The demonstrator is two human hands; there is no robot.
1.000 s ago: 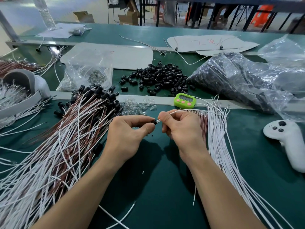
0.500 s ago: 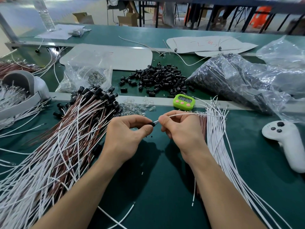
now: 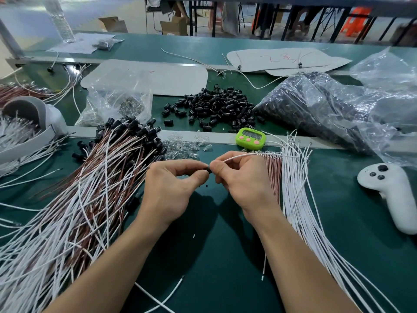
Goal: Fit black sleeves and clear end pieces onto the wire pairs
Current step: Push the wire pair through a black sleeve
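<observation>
- Pinching the small black plastic sleeve (image 3: pixel 207 170) in your left hand (image 3: pixel 171 188), you have closed the gap. The short stretch of thin white wire (image 3: pixel 248 155) that showed earlier is gone, so the sleeve seems threaded on.
- Your right hand (image 3: pixel 241 179) pinches that wire, fingertips against the sleeve.
- Above the green mat (image 3: pixel 214 256), the sleeve's long axis lies left-to-right, mouth facing right.

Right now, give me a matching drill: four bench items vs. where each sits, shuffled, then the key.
1 green timer
2 white controller
3 water bottle
4 loose black sleeves

a far left of the back bench
b heap left of the dark-filled plastic bag
c right side of the near green mat
d on the grey strip

Pairs: 1-d, 2-c, 3-a, 4-b
</observation>
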